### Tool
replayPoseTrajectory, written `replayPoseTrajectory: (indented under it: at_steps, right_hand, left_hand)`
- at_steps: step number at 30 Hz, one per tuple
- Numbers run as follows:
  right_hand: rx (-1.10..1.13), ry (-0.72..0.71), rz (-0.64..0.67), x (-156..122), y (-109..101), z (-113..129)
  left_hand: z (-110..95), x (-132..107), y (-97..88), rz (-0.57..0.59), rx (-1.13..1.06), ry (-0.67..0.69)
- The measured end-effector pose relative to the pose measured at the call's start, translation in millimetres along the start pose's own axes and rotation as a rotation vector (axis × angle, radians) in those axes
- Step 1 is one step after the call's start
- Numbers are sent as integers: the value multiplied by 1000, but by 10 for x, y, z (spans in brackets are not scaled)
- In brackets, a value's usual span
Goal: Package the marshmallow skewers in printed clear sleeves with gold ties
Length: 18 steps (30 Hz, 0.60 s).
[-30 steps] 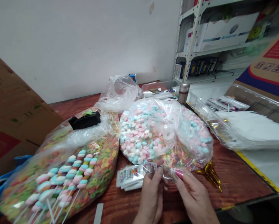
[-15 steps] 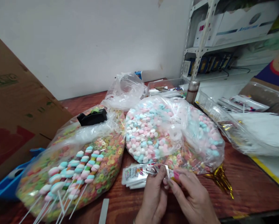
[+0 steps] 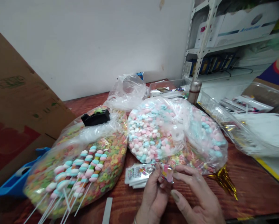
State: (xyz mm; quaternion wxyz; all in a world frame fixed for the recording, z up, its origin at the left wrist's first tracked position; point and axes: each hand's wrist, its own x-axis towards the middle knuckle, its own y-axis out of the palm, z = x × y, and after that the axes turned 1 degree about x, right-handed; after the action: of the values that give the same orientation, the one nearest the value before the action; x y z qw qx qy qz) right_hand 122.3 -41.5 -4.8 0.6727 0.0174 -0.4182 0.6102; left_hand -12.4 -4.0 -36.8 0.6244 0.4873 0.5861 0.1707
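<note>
My left hand is closed, pinching a small shiny clear packet with a pink and yellow picture between thumb and fingers. Close by on the right, my right hand has its thumb and fingers apart. Its fingertips are near the packet's right edge; whether they touch it I cannot tell. Just behind my left hand lies a stack of flat printed packets. Beyond both hands sits a large clear bag of pastel marshmallows.
Marshmallow skewers lie on a bag of ring-shaped candy, with a black tape dispenser behind. A blue tape dispenser and cardboard box are left. Gold tinsel and a clear bin are right.
My right hand's fingers have spread and its thumb has come away from the small packet. The packet stays in my left hand, its picture showing more. The view has shifted slightly.
</note>
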Motion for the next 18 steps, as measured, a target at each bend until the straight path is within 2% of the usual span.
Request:
replayPoseTrajectory:
  at_steps: [4,7,8,10,12,15,17,18]
  right_hand:
    - [125,176,-83,-96,-10,6]
    - [180,249,-109,-34,157,-64]
    - [207,245,-61,24,263,-51]
    - [293,213,118,167,535,87]
    - [422,195,352,309,860,370]
    - [624,136,658,473,1381,926]
    - [513,10,770,554,1708,1273]
    - [456,-22,786,590,1858,1419]
  left_hand:
    - [-107,-208,4,-9,-53,54]
    - [-310,-491,-42,75,1,168]
    - [-400,-618,-75,110,40,228]
    - [-592,-921,-172,140,110,374]
    - [-788,-1259,-318,91,133,520]
    - [-1062,-1720,-605,-21,117,691]
    - [-1222,-1934,-803,-21,113,802]
    - [-1294,-2008,-894,-11,113,842]
